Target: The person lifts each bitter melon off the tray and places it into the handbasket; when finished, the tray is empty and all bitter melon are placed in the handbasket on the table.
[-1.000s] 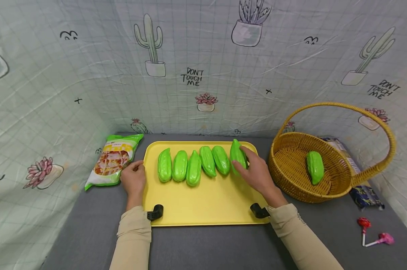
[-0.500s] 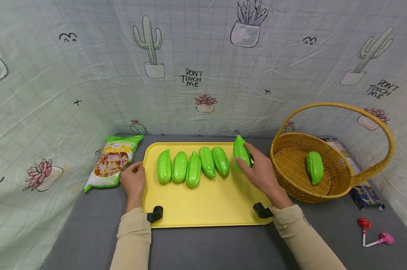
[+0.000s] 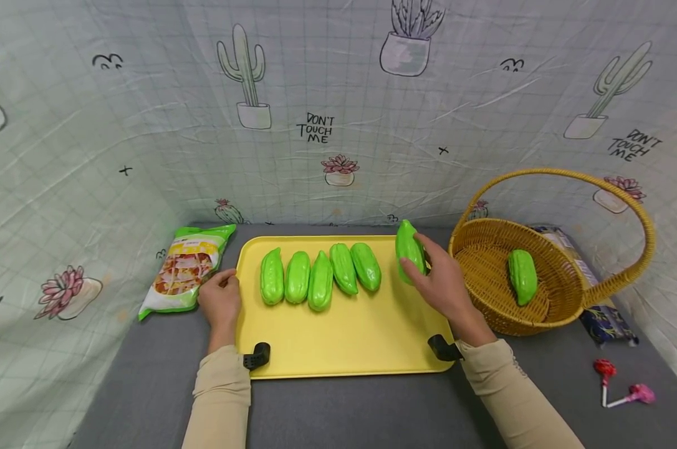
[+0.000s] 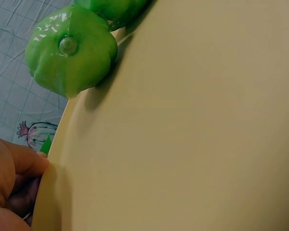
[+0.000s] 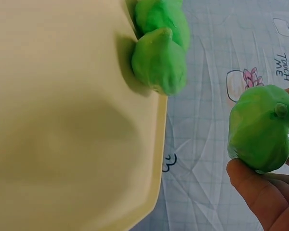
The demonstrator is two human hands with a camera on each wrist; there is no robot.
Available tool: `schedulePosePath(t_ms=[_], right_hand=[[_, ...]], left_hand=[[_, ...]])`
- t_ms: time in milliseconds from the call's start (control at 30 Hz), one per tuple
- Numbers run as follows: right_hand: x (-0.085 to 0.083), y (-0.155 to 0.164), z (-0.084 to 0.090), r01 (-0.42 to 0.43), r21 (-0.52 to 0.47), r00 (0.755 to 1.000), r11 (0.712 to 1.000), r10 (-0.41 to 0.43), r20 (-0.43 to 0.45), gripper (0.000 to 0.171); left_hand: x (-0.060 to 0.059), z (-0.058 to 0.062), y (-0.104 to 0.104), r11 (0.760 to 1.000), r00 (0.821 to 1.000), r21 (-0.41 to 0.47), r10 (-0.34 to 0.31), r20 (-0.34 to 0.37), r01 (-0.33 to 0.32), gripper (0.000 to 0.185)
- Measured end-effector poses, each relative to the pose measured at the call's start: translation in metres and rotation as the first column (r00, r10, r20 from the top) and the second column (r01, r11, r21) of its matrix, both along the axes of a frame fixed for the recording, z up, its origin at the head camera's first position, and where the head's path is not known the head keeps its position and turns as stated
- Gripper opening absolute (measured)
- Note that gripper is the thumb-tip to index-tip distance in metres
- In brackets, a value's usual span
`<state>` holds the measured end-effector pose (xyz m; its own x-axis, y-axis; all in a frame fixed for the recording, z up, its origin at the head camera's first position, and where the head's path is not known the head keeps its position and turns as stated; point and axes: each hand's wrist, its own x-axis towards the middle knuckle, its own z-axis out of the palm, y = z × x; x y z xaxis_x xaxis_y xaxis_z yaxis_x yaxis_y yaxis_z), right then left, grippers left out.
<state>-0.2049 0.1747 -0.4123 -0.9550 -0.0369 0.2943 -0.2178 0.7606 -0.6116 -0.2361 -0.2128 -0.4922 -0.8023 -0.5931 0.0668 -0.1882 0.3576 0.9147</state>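
My right hand grips a green ridged gourd between thumb and fingers. The held gourd is raised off the tray at its back right, tip pointing away, and a shadow lies on the tray in the right wrist view. Several more such gourds lie side by side along the back of the yellow tray. Beside the tray's left rim, my left hand rests with loosely curled fingers and holds nothing; in the left wrist view a fingertip is right at the rim.
A wicker basket with a tall handle stands right of the tray, one gourd inside. Behind it lies a dark packet. Two lollipops lie at the front right. A green-and-white snack bag sits left of the tray.
My right hand has lifted the gourd from the tray and carried it up and to the right, towards the basket. The left hand has stayed in place.
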Motion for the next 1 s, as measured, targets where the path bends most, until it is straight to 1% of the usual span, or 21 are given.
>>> schedulePosePath(t_ms=[233, 433, 600, 767, 1000], right_hand=[[0.001, 0.005, 0.003, 0.020, 0.011, 1.000, 1.000, -0.020, -0.006, 0.063], [0.005, 0.010, 0.006, 0.036, 0.018, 0.999, 0.999, -0.036, -0.002, 0.063], [0.007, 0.014, 0.006, 0.044, 0.026, 0.999, 0.999, -0.044, -0.002, 0.064], [0.007, 0.019, 0.006, 0.053, 0.042, 0.998, 0.998, -0.052, -0.025, 0.063], [0.011, 0.026, 0.005, 0.053, 0.029, 0.998, 0.998, -0.052, -0.026, 0.063]], left_hand=[[0.001, 0.002, -0.001, 1.000, 1.000, 0.017, -0.014, 0.014, 0.014, 0.029], [0.001, 0.003, 0.000, 1.000, 1.000, 0.006, -0.015, 0.009, 0.015, 0.030], [0.001, 0.004, 0.000, 1.000, 1.000, 0.001, -0.016, 0.010, 0.016, 0.030], [0.001, 0.004, 0.000, 1.000, 1.000, 0.000, -0.013, 0.009, 0.013, 0.030], [0.001, 0.004, 0.001, 1.000, 1.000, -0.019, -0.006, 0.016, 0.007, 0.030]])
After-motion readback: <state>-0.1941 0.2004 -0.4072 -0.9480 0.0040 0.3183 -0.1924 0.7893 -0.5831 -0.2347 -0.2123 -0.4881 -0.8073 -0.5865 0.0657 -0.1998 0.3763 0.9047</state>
